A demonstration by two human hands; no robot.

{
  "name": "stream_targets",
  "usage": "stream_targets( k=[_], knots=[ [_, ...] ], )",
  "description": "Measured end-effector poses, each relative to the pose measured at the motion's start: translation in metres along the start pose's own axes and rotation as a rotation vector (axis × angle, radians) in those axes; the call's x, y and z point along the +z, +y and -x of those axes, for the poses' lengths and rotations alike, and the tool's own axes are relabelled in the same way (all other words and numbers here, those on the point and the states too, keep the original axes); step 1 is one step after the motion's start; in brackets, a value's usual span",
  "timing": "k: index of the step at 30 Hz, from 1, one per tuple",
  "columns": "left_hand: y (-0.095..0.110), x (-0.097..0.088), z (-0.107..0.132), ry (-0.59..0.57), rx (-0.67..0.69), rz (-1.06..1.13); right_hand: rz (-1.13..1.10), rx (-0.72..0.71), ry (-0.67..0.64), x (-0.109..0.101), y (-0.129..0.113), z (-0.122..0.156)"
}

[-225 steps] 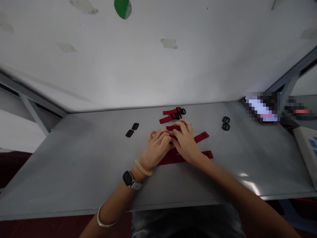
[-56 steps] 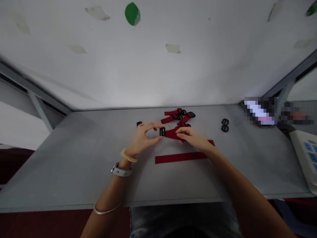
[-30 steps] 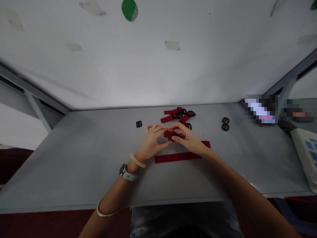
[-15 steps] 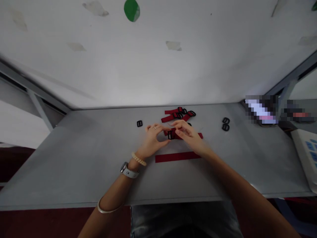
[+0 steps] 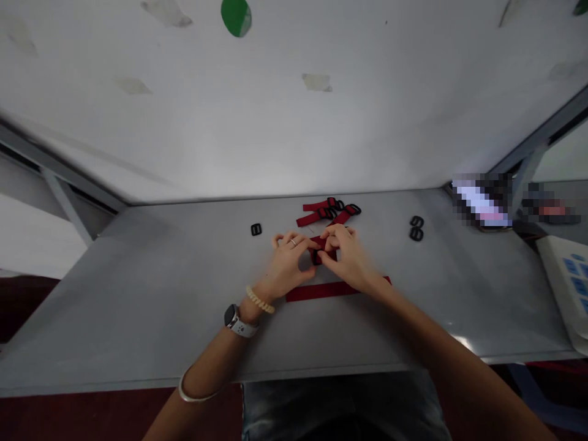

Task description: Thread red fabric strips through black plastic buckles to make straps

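My left hand (image 5: 285, 264), a ring on one finger, grips a black slide buckle (image 5: 315, 257) between thumb and fingertips. My right hand (image 5: 350, 260) is closed on a short red webbing strap (image 5: 329, 253) at that buckle, thumb against the webbing. Fingers cover much of the buckle, so how far the strap runs through it cannot be made out. Just below both hands a flat red strap (image 5: 321, 291) lies lengthwise on the table, partly under my right wrist.
Behind my hands lie several red straps (image 5: 315, 218) fitted with black buckles. A loose slide buckle (image 5: 256, 229) is at left, two more black buckles (image 5: 416, 234) at right. A pixelated phone-like object (image 5: 482, 205) and a white device (image 5: 565, 288) stand at the grey table's (image 5: 151, 294) right end.
My right fingers have come left, close against the buckle. The strap end that stuck out to the right of my right hand no longer shows there. The view has shifted slightly.
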State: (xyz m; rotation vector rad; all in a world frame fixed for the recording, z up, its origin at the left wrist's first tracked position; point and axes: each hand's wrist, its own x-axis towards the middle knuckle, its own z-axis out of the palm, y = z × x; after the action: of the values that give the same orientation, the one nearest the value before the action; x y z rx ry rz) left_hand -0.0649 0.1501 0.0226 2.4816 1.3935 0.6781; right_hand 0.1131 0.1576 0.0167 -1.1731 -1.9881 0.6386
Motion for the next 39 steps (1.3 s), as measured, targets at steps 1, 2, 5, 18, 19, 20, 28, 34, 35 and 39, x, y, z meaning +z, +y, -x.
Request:
stream_targets(
  k=[1, 2, 5, 18, 19, 20, 28, 34, 35, 39],
  knots=[
    [0.001, 0.001, 0.000, 0.003, 0.004, -0.006, 0.007, -0.012, 0.001, 0.001, 0.000, 0.000],
    [0.002, 0.002, 0.000, 0.006, 0.003, -0.011, 0.012, -0.024, 0.002, 0.003, -0.001, 0.001],
    [0.006, 0.006, 0.000, 0.021, -0.042, -0.009, 0.050, -0.051, 0.005, 0.010, -0.003, 0.005],
    [0.013, 0.016, 0.003, 0.038, -0.010, 0.081, 0.261, -0.169, 0.069, 0.027, -0.008, 0.018],
    [0.013, 0.016, 0.003, 0.034, -0.010, 0.118, 0.189, -0.167, 0.071, 0.027, -0.009, 0.018],
    [0.014, 0.016, 0.003, 0.030, -0.019, 0.158, 0.098, -0.155, 0.073, 0.026, -0.011, 0.018],
    [0.010, -0.001, -0.002, 0.066, -0.118, 0.252, -0.487, 0.171, -0.031, 0.001, 0.004, 0.001],
    [-0.008, -0.014, -0.005, 0.026, -0.178, 0.216, -0.289, 0.253, -0.251, -0.028, 0.017, -0.008],
    [-0.010, -0.015, -0.005, 0.015, -0.186, 0.195, -0.260, 0.245, -0.282, -0.031, 0.017, -0.008],
    [-0.016, -0.017, -0.005, -0.013, -0.200, 0.136, -0.053, 0.170, -0.325, -0.036, 0.017, -0.007]
  ],
)
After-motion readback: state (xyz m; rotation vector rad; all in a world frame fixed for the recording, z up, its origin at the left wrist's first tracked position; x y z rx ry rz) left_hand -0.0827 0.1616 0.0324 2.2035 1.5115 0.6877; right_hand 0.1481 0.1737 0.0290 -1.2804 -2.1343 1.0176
